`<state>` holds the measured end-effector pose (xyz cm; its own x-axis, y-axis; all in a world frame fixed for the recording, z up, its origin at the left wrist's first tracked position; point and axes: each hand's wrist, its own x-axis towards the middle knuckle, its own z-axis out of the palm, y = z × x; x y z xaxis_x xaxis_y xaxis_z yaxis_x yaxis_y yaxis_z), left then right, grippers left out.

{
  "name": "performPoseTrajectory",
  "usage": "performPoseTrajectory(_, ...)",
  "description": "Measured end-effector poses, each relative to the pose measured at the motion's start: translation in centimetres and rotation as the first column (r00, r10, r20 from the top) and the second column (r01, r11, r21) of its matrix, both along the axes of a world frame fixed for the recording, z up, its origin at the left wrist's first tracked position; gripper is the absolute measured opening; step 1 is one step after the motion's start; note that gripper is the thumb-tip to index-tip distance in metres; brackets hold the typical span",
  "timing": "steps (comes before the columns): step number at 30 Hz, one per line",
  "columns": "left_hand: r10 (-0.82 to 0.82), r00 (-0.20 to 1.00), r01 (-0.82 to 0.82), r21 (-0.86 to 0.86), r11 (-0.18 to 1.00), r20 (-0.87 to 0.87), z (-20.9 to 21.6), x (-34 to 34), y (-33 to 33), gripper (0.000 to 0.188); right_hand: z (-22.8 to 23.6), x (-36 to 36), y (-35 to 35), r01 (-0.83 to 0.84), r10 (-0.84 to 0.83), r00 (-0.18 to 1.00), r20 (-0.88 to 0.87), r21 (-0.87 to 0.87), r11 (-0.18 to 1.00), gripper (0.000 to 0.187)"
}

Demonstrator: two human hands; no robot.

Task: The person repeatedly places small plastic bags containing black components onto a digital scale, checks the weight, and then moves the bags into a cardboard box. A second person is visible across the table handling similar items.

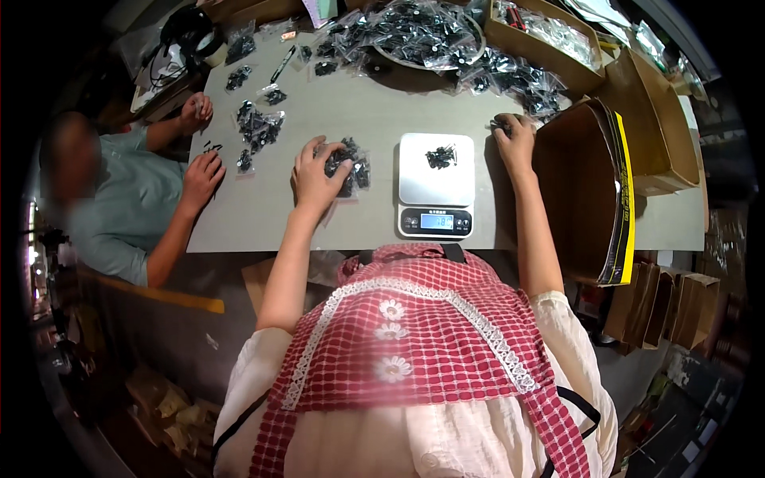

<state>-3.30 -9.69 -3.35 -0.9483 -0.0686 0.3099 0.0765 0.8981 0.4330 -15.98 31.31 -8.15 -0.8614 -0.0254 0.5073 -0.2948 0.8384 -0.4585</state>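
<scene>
My left hand (316, 179) curls round the near-left side of a heap of small clear bags of black parts (360, 169) lying on the table. Thumb and fingers press against the bags. To the right of them stands a flat white digital scale (422, 186) with a lit display, bearing a little pile of small black parts (440, 157). Beyond the scale's right side, my right hand (516, 142) is closed, palm down, over small black parts (502, 126) that show partly under its fingers; whether these are bagged, I cannot tell.
An open cardboard box (578, 183) adjoins my right forearm. Many filled bags surround a round tray (478, 56) at the back, next to a carton of clear bags (550, 36). More bags (259, 127) and a pen (283, 64) lie left. A co-worker (119, 199) handles black parts there.
</scene>
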Motion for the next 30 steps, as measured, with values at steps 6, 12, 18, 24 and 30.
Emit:
performPoseTrajectory(6, -0.053, 0.984, 0.024, -0.168, 0.986, -0.17, 2.6, -2.0, 2.4, 0.049, 2.9, 3.7, 0.1, 0.155, 0.112, 0.959, 0.262, -0.81, 0.566, 0.025)
performPoseTrajectory(12, -0.361, 0.932, 0.363, 0.088, 0.927, -0.046, 2.5, -3.1, 11.7, 0.056, 8.9, 8.0, -1.4, 0.069, 0.187, 0.969, 0.16, -0.907, 0.415, 0.028)
performPoseTrajectory(18, -0.385, 0.921, 0.389, 0.091, 0.917, -0.053, 1.1, -3.4, 15.1, 0.052, 12.0, 10.1, -2.9, -0.019, 0.26, 0.957, 0.126, -0.871, 0.49, 0.028)
performPoseTrajectory(24, -0.234, 0.965, 0.187, 0.321, 0.929, 0.116, 1.4, -3.6, 11.2, 0.031, 10.7, 8.7, -4.2, -0.171, 0.451, 0.827, 0.335, -0.614, 0.77, 0.042)
performPoseTrajectory(30, 0.039, 0.998, -0.02, 0.371, 0.928, -0.043, 2.4, -0.7, 2.0, 0.021, 3.9, -1.0, -0.8, 0.124, -0.136, 0.935, 0.327, 0.06, 0.991, 0.067)
